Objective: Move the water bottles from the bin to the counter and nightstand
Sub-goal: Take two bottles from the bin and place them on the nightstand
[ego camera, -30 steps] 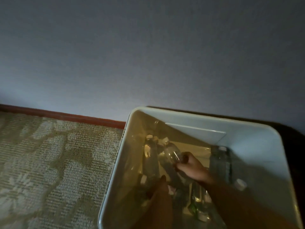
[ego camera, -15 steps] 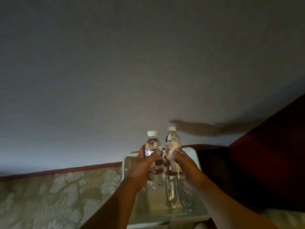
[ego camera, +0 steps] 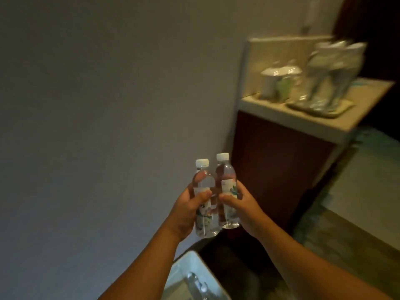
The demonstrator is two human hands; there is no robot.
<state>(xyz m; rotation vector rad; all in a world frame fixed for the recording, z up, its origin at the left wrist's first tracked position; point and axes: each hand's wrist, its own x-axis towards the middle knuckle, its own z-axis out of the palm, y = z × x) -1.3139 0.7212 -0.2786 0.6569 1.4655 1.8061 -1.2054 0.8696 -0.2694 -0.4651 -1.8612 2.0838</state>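
Note:
I hold two small clear water bottles upright, side by side, in front of a plain wall. My left hand [ego camera: 187,210] is shut on the left water bottle [ego camera: 203,182], which has a white cap. My right hand [ego camera: 242,205] is shut on the right water bottle [ego camera: 226,176], also white-capped. Below my arms the white bin [ego camera: 184,269] shows at the bottom edge, with more clear bottles [ego camera: 198,284] lying inside. The counter [ego camera: 281,111], a pale top on a dark wood cabinet, stands to the upper right, beyond the bottles.
On the counter a tray [ego camera: 320,108] carries blurred glasses [ego camera: 333,68], and white cups [ego camera: 279,81] stand beside it near the wall. A dark cabinet front [ego camera: 275,165] drops below the counter top. Pale floor [ego camera: 357,191] lies to the right.
One second ago both hands were reaching among the bottles in the bin. They have lifted one bottle each, and the view has swung right so that the counter appears.

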